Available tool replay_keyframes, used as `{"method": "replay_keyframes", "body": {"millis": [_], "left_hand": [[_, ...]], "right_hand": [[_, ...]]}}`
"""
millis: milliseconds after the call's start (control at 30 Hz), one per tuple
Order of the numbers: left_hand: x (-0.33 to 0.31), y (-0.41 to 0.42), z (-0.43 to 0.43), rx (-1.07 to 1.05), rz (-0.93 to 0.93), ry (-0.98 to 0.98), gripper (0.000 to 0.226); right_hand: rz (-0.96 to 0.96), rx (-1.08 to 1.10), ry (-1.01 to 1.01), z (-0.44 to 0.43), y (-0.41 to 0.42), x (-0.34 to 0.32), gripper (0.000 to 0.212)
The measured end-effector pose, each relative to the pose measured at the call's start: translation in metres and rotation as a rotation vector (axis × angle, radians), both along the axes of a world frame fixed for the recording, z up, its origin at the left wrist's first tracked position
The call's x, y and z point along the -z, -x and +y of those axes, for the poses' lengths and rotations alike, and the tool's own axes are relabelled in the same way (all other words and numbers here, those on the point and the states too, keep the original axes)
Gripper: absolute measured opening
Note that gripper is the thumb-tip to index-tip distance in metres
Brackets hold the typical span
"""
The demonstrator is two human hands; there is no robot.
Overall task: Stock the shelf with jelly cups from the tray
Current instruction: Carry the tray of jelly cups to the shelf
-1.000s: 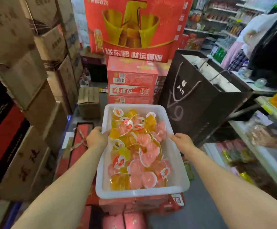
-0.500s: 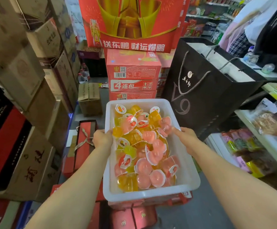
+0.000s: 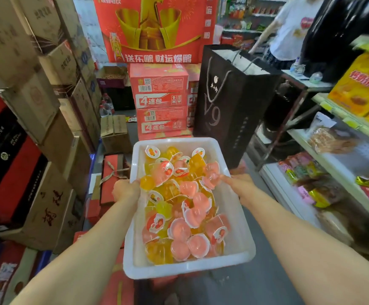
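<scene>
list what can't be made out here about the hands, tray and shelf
- Head view: whether the right hand pinches the pink jelly cup; fingertips blurred.
- Head view: how the left hand grips the white plastic tray; fingers hidden by its rim.
- Head view: lower translucent jelly cups, buried under the top ones.
- Head view: white store shelf, blurred, cut by right edge.

White plastic tray (image 3: 188,268), rectangular, roughly level, long axis running away from the camera, just left of the shelf (image 3: 365,150). Jelly cups (image 3: 180,208) heaped loose inside: clear tubs of pink, orange and yellow jelly, tipped every way, some showing fruit-printed lids.
</scene>
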State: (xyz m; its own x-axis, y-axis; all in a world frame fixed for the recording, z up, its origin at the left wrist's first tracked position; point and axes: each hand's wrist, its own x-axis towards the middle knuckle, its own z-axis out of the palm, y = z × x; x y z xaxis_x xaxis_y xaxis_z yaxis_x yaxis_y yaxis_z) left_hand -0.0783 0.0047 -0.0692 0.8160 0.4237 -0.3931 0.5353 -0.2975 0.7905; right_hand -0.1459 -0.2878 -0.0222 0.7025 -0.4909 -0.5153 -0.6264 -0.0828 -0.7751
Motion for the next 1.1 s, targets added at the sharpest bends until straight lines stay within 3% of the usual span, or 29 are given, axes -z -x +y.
{"method": "replay_keyframes", "body": {"millis": [100, 267, 433, 567, 600, 700, 800, 933, 967, 1100], "left_hand": [[-0.004, 0.063, -0.011, 0.030, -0.048, 0.014, 0.036], [-0.012, 0.178, -0.046, 0.152, -0.061, -0.013, 0.042], [-0.003, 0.290, -0.104, 0.377, -0.048, -0.002, 0.029], [0.019, 0.365, -0.166, 0.560, 0.061, 0.014, 0.029], [0.025, 0.383, -0.183, 0.610, 0.091, 0.015, 0.032], [0.045, 0.438, -0.233, 0.759, 0.180, 0.010, 0.042], [0.059, 0.499, -0.278, 0.945, 0.245, -0.069, 0.048], [0.067, 0.578, -0.334, 1.199, 0.338, -0.034, 0.029], [0.071, 0.597, -0.347, 1.260, 0.349, -0.065, 0.036], [0.080, 0.672, -0.391, 1.524, 0.338, -0.188, 0.035]], "right_hand": [[-0.007, 0.017, -0.025, -0.010, 0.078, 0.002, 0.052], [-0.020, 0.146, -0.048, -0.035, 0.226, 0.007, 0.061], [-0.029, 0.339, -0.076, -0.073, 0.385, 0.020, 0.079], [-0.001, 0.562, -0.047, -0.099, 0.512, 0.034, 0.038], [0.008, 0.611, -0.040, -0.103, 0.544, 0.041, 0.042], [0.016, 0.771, -0.050, -0.117, 0.638, 0.077, 0.083], [0.110, 0.930, -0.056, -0.109, 0.722, 0.080, 0.067], [0.140, 1.161, -0.065, -0.098, 0.826, 0.101, 0.078], [0.152, 1.209, -0.071, -0.094, 0.850, 0.105, 0.077], [0.189, 1.466, -0.116, -0.071, 0.931, 0.107, 0.058]]}}
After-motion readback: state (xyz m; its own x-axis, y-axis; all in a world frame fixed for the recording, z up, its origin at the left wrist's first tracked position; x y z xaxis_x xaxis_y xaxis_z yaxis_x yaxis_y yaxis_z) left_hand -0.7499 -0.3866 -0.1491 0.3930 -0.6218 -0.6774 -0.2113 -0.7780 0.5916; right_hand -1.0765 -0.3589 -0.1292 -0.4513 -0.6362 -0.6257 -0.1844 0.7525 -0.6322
